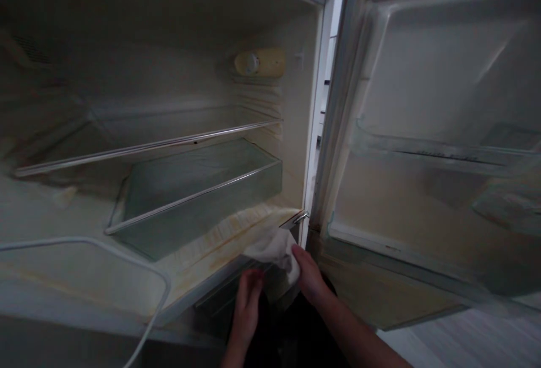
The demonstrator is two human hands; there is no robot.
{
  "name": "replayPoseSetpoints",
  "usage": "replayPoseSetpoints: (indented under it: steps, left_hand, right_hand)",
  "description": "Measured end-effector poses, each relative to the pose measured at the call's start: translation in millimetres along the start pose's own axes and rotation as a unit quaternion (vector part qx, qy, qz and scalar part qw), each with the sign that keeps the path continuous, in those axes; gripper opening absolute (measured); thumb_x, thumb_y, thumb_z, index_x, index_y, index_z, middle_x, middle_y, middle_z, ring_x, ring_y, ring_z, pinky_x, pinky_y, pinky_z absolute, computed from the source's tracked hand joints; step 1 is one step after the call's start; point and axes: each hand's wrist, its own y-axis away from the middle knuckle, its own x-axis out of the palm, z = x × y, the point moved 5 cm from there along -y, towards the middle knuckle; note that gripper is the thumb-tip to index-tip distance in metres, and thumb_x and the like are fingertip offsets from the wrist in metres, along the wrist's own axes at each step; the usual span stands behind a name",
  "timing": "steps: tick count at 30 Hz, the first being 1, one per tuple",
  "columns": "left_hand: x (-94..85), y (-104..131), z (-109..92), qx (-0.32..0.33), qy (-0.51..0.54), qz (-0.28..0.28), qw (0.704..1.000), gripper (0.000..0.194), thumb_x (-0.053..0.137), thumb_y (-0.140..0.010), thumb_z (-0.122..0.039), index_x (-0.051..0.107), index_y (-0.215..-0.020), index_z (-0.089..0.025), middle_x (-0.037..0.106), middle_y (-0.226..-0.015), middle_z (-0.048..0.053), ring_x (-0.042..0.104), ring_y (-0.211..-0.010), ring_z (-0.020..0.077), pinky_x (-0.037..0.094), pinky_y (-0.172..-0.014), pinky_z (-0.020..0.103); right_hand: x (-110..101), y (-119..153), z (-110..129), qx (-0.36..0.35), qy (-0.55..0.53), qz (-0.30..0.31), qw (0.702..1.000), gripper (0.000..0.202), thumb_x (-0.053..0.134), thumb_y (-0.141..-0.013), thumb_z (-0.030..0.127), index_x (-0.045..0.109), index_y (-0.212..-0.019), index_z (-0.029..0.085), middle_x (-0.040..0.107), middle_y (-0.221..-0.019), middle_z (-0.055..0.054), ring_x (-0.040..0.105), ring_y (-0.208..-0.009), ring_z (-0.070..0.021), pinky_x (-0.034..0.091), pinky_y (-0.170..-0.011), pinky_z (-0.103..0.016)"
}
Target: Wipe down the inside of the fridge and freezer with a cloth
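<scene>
My right hand (310, 275) grips a crumpled white cloth (274, 249), thumb and fingers pinched on its right side. The cloth hangs over the front edge of the fridge floor, near the door hinge (301, 217). Left of the cloth and a little lower is my left hand (248, 297). Its fingers curl inward and look dark and blurred; what they hold, if anything, is hidden. Behind the cloth lies the fridge floor (215, 244), white with yellow-brown stains along its ribbed back part.
A glass shelf (203, 171) leans tilted below an upper shelf with a metallic front rim (147, 147). A yellowed lamp housing (270, 62) sits at the upper right. The fridge door (435, 69), with clear racks, stands open at right. A white cable (163, 280) crosses lower left.
</scene>
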Motion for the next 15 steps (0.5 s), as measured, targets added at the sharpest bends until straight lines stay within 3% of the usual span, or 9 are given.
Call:
replayPoseSetpoints:
  steps: [3,6,8,11,15]
  left_hand:
    - [0.0,-13,-51,0.065,-0.066,0.132,0.987,0.067,0.070,-0.084,-0.060,0.058,-0.137,-0.021,0.063,-0.140,0.015,0.055,-0.135,0.0338,0.044,-0.114,0.050]
    - [30.5,-7,-80,0.128,-0.141,0.298,0.935,0.081,0.072,-0.083,-0.059,0.048,-0.151,-0.022,0.052,-0.153,0.017,0.044,-0.146,0.0355,0.036,-0.121,0.053]
    - [47.2,3,-88,0.174,-0.197,0.318,0.911,0.097,0.076,-0.081,-0.058,0.031,-0.161,-0.024,0.039,-0.163,0.017,0.035,-0.152,0.0356,0.031,-0.124,0.055]
    - [59.1,23,-88,0.241,-0.274,0.295,0.883,0.124,0.083,-0.075,-0.055,0.003,-0.166,-0.025,0.014,-0.172,0.019,0.018,-0.157,0.0384,0.029,-0.124,0.062]
    - [58.2,44,-76,0.295,-0.349,0.322,0.829,0.142,0.090,-0.063,-0.058,-0.002,-0.166,-0.026,0.001,-0.172,0.017,0.010,-0.157,0.0439,0.033,-0.120,0.068]
  right_hand:
    - [-4,47,-11,0.053,-0.186,0.019,0.981,0.059,0.074,-0.078,0.070,0.076,-0.108,0.020,0.076,-0.106,-0.008,0.071,-0.106,-0.0271,0.053,-0.102,-0.044]
    - [-1,76,-14,0.039,-0.238,0.017,0.970,0.050,0.077,-0.074,0.069,0.076,-0.102,0.027,0.077,-0.107,-0.005,0.069,-0.112,-0.0273,0.051,-0.106,-0.046]
    - [-1,83,-16,0.021,-0.237,-0.003,0.971,0.052,0.076,-0.072,0.069,0.076,-0.109,0.031,0.076,-0.108,-0.005,0.067,-0.116,-0.0286,0.051,-0.107,-0.049]
    - [-5,81,-22,0.006,-0.201,-0.023,0.979,0.062,0.070,-0.070,0.075,0.073,-0.119,0.037,0.076,-0.112,-0.006,0.065,-0.121,-0.0320,0.049,-0.109,-0.053]
    - [-9,72,-29,-0.045,-0.184,-0.028,0.982,0.074,0.053,-0.064,0.092,0.072,-0.119,0.046,0.072,-0.124,-0.005,0.060,-0.129,-0.0360,0.047,-0.109,-0.058]
